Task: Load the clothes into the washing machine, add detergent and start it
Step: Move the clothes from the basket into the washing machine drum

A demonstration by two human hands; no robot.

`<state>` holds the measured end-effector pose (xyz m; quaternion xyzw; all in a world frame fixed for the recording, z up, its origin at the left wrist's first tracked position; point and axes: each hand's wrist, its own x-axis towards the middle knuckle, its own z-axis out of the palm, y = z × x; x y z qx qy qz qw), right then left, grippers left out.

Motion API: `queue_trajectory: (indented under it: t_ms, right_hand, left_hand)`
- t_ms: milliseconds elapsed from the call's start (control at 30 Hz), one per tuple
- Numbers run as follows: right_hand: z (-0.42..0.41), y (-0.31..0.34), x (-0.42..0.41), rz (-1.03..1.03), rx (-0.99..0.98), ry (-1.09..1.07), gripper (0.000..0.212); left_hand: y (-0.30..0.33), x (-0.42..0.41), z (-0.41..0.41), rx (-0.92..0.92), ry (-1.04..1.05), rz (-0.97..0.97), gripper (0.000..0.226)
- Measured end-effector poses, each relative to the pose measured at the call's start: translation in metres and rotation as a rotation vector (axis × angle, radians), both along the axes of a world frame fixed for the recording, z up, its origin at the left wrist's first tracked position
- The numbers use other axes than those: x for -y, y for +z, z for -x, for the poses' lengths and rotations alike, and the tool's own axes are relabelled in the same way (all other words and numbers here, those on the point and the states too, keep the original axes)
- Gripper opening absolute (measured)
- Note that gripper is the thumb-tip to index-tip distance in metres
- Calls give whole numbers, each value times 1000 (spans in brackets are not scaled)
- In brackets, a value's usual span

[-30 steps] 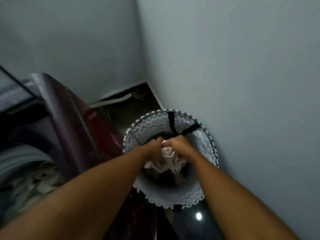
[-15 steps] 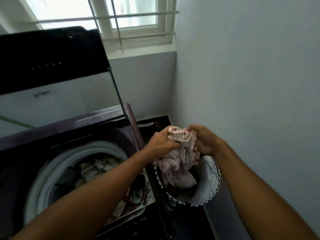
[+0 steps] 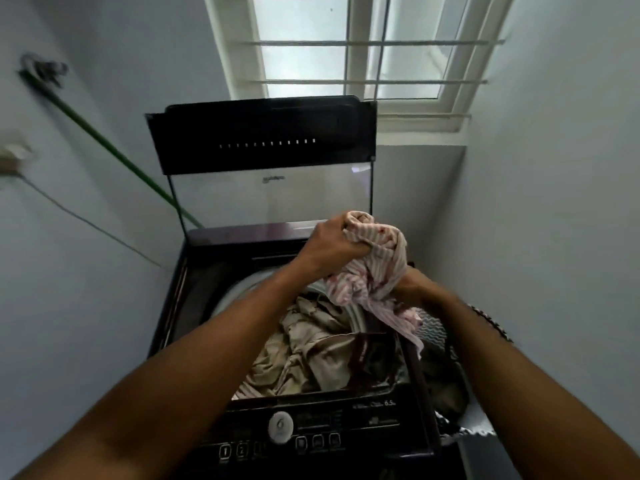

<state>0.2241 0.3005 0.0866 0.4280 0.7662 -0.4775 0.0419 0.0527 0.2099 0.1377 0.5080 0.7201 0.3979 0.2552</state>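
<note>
The fingers of the left hand (image 3: 332, 245) curl tightly round the top of a bunched pink-striped garment (image 3: 372, 268). The right hand (image 3: 410, 289) grips its lower folds; its fingers are hidden by cloth. The garment hangs above the right rim of the open washing machine (image 3: 194, 306), lid (image 3: 263, 140) raised. Beige clothes (image 3: 304, 351) fill the drum. A patterned laundry basket (image 3: 433, 330) stands just beside the machine's right side.

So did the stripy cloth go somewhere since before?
Yes. The striped cloth, gripped by both hands, has come up out of the laundry basket and moved left, over the right side of the washing machine drum.
</note>
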Motion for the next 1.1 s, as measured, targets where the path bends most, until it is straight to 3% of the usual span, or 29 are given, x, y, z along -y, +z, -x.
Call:
queue_trajectory:
  t_ms: [100,200,267,467,567,633,700,833,967,1033,1100]
  right_hand:
    - [39,-6,12,-220,-38,-19,21]
    - [78,-14,27,-275,16,111,41]
    - [101,-24,38,-270,0,140,49]
    - [140,-47,75,-139,-149,149,39]
    - [142,-68,79,-151,-48,182,47]
    - [135,-79,72,-233,115,214,36]
    - [122,-82,63,-339,176,164,23]
    - [88,-79,41,-593,265,-17,31]
    - [59,-85,22,-700,424,-97,51]
    - [46,-91,16,-622,447,-167,64]
    - [34,-98,8,-414,381,-273,78]
  left_hand:
    - [-1,28,31,-64,50,4,57]
    - [-1,54,55,-112,93,-5,50]
    - [-5,70,68,-154,113,4,46]
    - [-34,99,95,-257,186,75,37]
    - [-60,108,104,-263,139,260,45]
    - [-79,111,106,-289,38,419,61]
    - [-93,110,104,-247,3,451,70]
    - [-105,87,83,-175,-36,382,51]
    - [-117,50,49,-173,-146,340,45]
    - [-123,32,29,-156,-192,313,46]
    - [-131,16,10,-142,-234,293,51]
